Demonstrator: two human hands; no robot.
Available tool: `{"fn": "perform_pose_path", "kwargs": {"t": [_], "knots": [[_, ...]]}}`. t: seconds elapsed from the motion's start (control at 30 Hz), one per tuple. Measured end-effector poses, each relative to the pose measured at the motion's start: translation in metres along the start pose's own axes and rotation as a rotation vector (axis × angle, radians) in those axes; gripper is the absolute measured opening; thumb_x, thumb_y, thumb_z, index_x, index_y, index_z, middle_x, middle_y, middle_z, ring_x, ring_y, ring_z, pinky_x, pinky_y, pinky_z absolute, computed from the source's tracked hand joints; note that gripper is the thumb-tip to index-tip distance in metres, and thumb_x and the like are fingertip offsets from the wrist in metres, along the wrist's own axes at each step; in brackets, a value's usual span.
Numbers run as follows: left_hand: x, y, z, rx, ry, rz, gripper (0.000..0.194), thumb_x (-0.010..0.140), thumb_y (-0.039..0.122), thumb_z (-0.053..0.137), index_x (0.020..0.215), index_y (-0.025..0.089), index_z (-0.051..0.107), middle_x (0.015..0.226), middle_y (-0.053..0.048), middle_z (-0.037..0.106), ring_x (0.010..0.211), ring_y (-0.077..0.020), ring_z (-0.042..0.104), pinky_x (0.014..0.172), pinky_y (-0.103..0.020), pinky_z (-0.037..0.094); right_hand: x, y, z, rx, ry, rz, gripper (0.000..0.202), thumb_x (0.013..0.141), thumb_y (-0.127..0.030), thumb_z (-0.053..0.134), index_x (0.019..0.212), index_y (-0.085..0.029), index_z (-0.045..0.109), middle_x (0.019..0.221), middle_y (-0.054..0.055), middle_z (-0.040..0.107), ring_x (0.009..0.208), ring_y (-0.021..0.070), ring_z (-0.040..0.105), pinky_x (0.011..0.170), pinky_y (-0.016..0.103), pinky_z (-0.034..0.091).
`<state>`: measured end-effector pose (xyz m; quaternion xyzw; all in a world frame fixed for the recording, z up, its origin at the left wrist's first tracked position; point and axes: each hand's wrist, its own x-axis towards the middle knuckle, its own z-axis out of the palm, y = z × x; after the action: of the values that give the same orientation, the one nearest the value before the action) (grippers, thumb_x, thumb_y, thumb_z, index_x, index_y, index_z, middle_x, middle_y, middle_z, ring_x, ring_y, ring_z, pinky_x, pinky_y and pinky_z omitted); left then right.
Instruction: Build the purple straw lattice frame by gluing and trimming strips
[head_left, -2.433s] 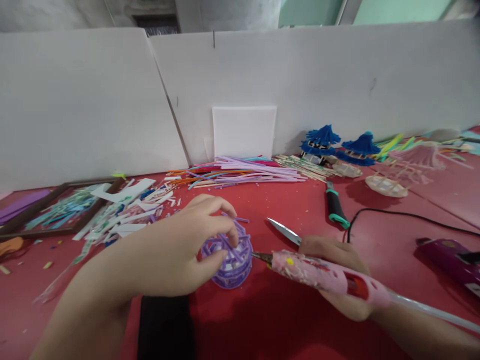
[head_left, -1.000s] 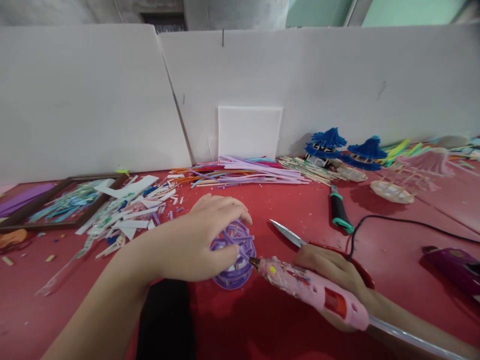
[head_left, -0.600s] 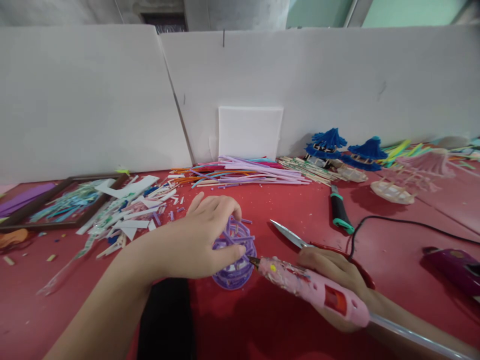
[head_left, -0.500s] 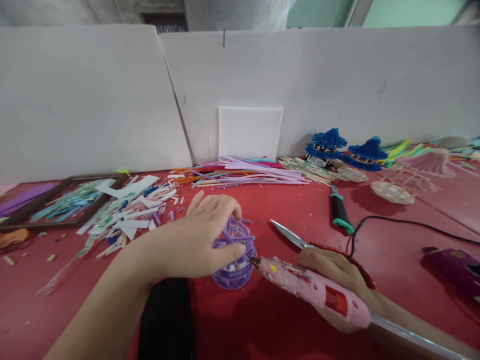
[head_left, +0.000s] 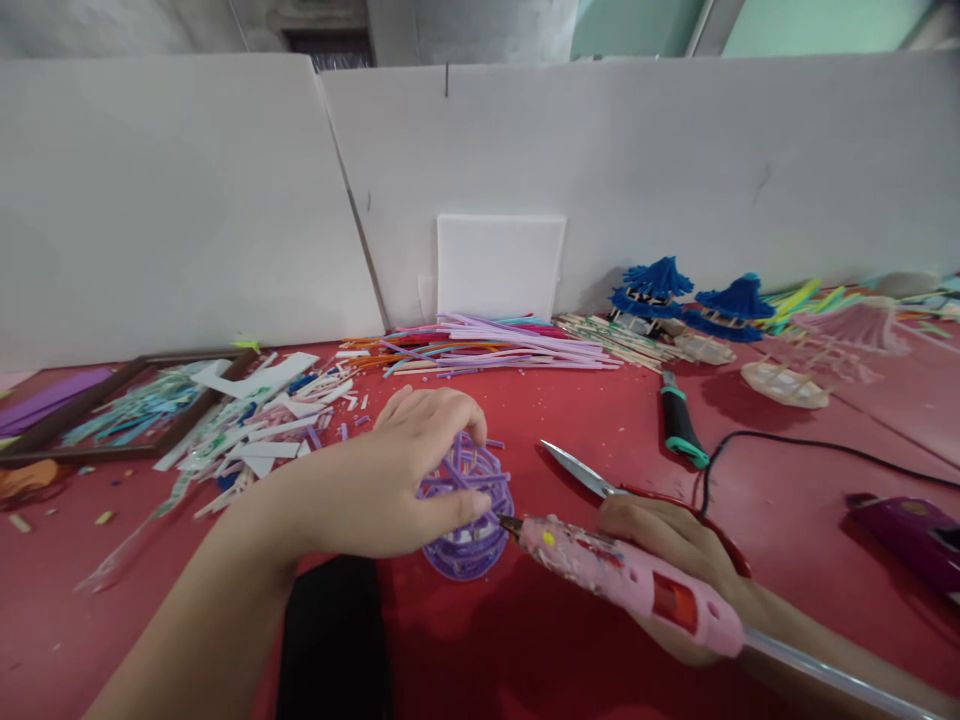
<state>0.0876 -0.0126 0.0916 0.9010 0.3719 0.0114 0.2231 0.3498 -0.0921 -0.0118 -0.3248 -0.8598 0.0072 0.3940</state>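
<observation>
A round purple structure (head_left: pixel 466 545) made of thin strips stands on the red table. My left hand (head_left: pixel 420 480) is curled over its left side, thumb and fingers gripping it, with the thumb tip on a purple strip near the front. My right hand (head_left: pixel 675 560) is wrapped round a pink glue gun (head_left: pixel 630 580) with a clear glue stick in its rear end. The gun's metal nozzle points left and meets the end of the strip beside my left thumb. Open scissors (head_left: pixel 581 470) lie behind the gun, their red handles partly hidden by my right hand.
A green-black cutter (head_left: pixel 679 420) and a black cable (head_left: pixel 810 440) lie right, near a magenta tool (head_left: pixel 911 540). Colored strips (head_left: pixel 495 345) lie at the back, scraps (head_left: pixel 262 430) and a brown frame (head_left: pixel 142 445) left, small blue-roofed models (head_left: pixel 652 290) back right, a black object (head_left: pixel 334 640) in front.
Both hands and the glue gun hold nearly the same places. My left thumb has shifted very slightly left on the purple structure.
</observation>
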Motion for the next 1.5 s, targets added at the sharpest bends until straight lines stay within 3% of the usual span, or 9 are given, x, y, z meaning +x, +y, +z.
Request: {"fn": "perform_pose_path", "kwargs": {"t": [0.17,0.37,0.6,0.73,0.97,1.33,1.5], "knots": [[-0.001,-0.001,-0.001,-0.016,-0.016,-0.008,0.030,0.088,0.037,0.055,0.113,0.024,0.044,0.127,-0.009,0.050,0.118,-0.0294,0.046,0.097,-0.045,0.043,-0.001,0.002,0.002,0.017,0.015,-0.019,0.012,0.097,-0.025,0.037,0.098,-0.023,0.050,0.065,0.002,0.058,0.051,0.0192,0.057,0.046,0.033,0.049],[0.003,0.000,0.004,-0.012,-0.010,-0.015,0.031,0.088,0.037,0.053,0.114,0.022,0.045,0.126,-0.011,0.049,0.118,-0.0302,0.045,0.098,-0.048,0.042,-0.007,0.004,0.002,0.012,-0.057,0.011,0.014,0.097,-0.021,0.037,0.098,-0.021,0.052,0.069,0.004,0.062,0.056,0.0193,0.060,0.051,0.032,0.051],[0.006,-0.002,0.007,0.000,0.015,-0.033,0.028,0.087,0.037,0.053,0.110,0.023,0.047,0.124,-0.009,0.050,0.117,-0.0306,0.045,0.097,-0.047,0.042,-0.003,0.008,-0.002,0.072,-0.071,-0.020,0.035,0.103,-0.045,0.032,0.102,-0.020,0.056,0.073,0.005,0.068,0.059,0.0182,0.064,0.056,0.030,0.052],[0.004,-0.002,0.007,0.002,0.035,-0.024,0.029,0.085,0.036,0.055,0.109,0.023,0.049,0.120,-0.009,0.052,0.115,-0.0308,0.047,0.095,-0.045,0.043,-0.006,0.012,-0.002,0.096,-0.086,-0.031,0.031,0.104,-0.037,0.029,0.102,-0.021,0.056,0.071,0.005,0.068,0.059,0.0180,0.064,0.055,0.029,0.052],[0.005,-0.002,0.009,0.017,0.028,-0.018,0.029,0.085,0.035,0.055,0.111,0.022,0.048,0.121,-0.009,0.052,0.115,-0.0302,0.046,0.096,-0.046,0.042,-0.017,0.020,0.011,0.157,0.024,-0.044,0.027,0.102,-0.028,0.033,0.106,-0.018,0.057,0.073,0.007,0.066,0.062,0.0198,0.062,0.056,0.032,0.051],[0.002,-0.002,0.001,-0.007,0.069,-0.081,0.033,0.093,0.048,0.046,0.119,0.028,0.048,0.134,-0.006,0.050,0.129,-0.0299,0.043,0.105,-0.048,0.038,-0.020,0.019,0.005,0.087,0.037,0.004,0.029,0.103,-0.039,0.034,0.105,-0.022,0.057,0.073,0.006,0.068,0.064,0.0195,0.067,0.059,0.030,0.053],[0.005,-0.007,0.001,0.065,0.072,-0.094,0.034,0.091,0.046,0.048,0.117,0.024,0.050,0.132,-0.008,0.052,0.128,-0.0320,0.045,0.105,-0.050,0.038,-0.012,0.016,0.003,0.091,0.099,-0.007,0.041,0.102,-0.054,0.030,0.100,-0.021,0.056,0.067,0.005,0.065,0.056,0.0180,0.064,0.052,0.027,0.051]]}}
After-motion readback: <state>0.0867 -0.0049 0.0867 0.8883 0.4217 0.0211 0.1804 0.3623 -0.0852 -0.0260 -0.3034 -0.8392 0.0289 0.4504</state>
